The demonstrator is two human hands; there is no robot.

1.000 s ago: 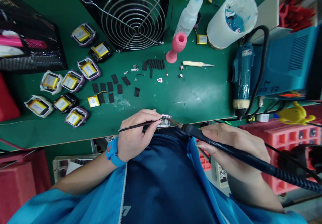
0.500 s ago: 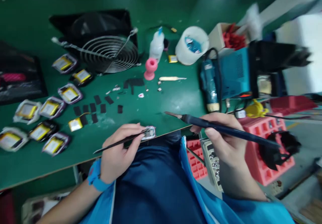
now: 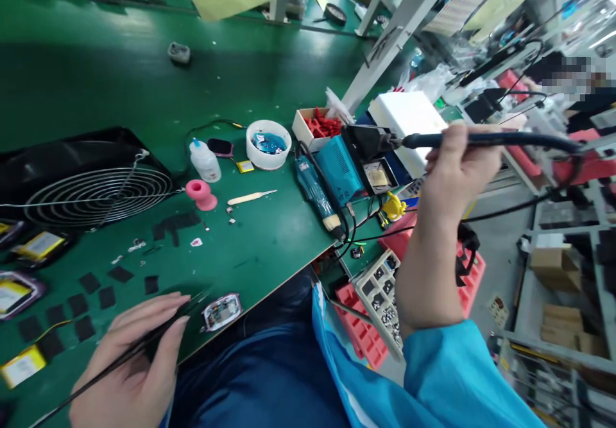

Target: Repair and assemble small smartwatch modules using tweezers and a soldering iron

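Green matting covers the bench (image 3: 269,255), which runs off toward a busy workshop with racks and other stations behind. Left of the left hand (image 3: 132,367) lie yellow battery cells (image 3: 22,365) and small black pads (image 3: 108,296), with a black fan (image 3: 91,190) beyond them. The left hand rests at the bench's near edge, fingers curled loosely round thin tweezers (image 3: 120,357), whose tips reach toward a small open device (image 3: 221,311) lying just right of the fingertips, near the bench edge. Farther from that hand, toward the middle of the bench, stand a pink spool (image 3: 202,194), a clear squeeze bottle (image 3: 205,160) and a white tub (image 3: 268,144); a pale stick (image 3: 250,197) lies between the spool and a blue driver (image 3: 315,194).

Just left of the right hand (image 3: 455,171) are a box of red parts (image 3: 320,126), a blue station (image 3: 339,168) and a black holder (image 3: 368,142). The right hand is raised well above the bench, closed firmly round the black handle of a soldering iron (image 3: 471,140), which lies level with its tip end at the holder; whether it is seated inside cannot be told. Below that hand sit red trays (image 3: 363,335) and a compartment box (image 3: 380,290). A cable (image 3: 575,152) trails right from the iron's handle.
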